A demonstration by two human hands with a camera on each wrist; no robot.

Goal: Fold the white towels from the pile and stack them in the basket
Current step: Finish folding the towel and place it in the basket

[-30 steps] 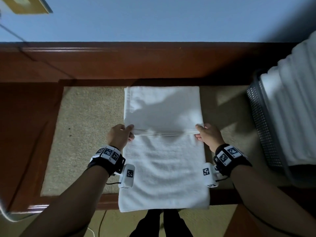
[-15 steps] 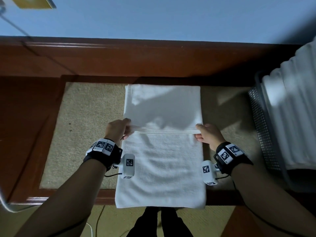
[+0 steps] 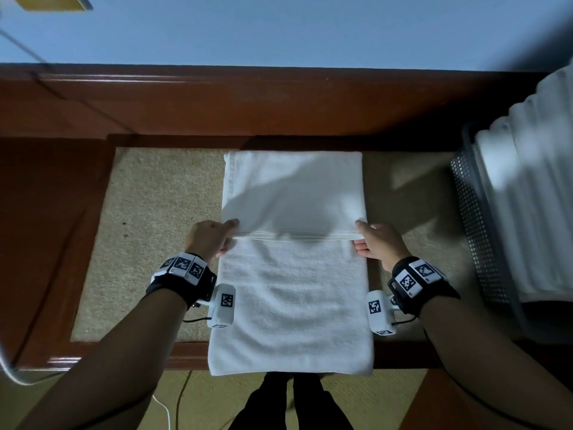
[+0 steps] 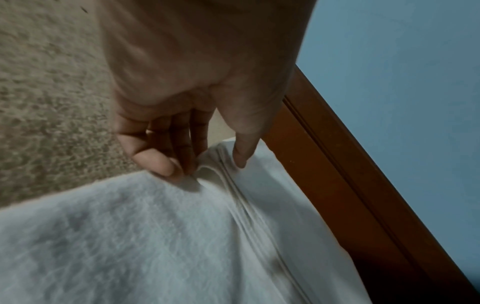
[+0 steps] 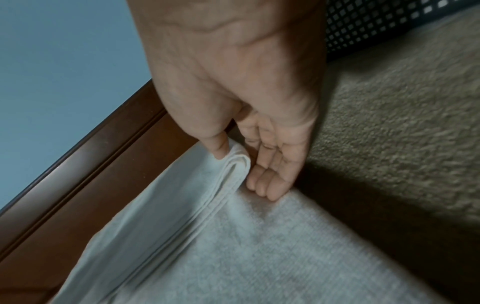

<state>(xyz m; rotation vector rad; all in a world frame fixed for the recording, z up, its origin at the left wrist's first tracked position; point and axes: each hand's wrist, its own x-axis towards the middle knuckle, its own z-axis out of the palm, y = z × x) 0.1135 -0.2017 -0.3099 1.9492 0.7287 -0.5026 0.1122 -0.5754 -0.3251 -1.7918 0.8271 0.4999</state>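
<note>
- While your left hand (image 3: pixel 210 238) and right hand (image 3: pixel 379 243) each pinch a corner of the folded edge, the towel (image 3: pixel 293 290) lies flat on the beige mat (image 3: pixel 148 243).
- At your right, the mesh basket (image 3: pixel 474 218) holds folded white towels (image 3: pixel 533 187).

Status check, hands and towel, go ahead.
Left hand and right hand pinch folded edge of towel. Half folded on table. Basket right, unobstructed.

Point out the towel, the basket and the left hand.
towel (image 3: pixel 291 305): head view, near half of the cloth.
basket (image 3: pixel 474 231): head view, perforated side wall.
left hand (image 3: pixel 207 238): head view, back of the hand.
</note>
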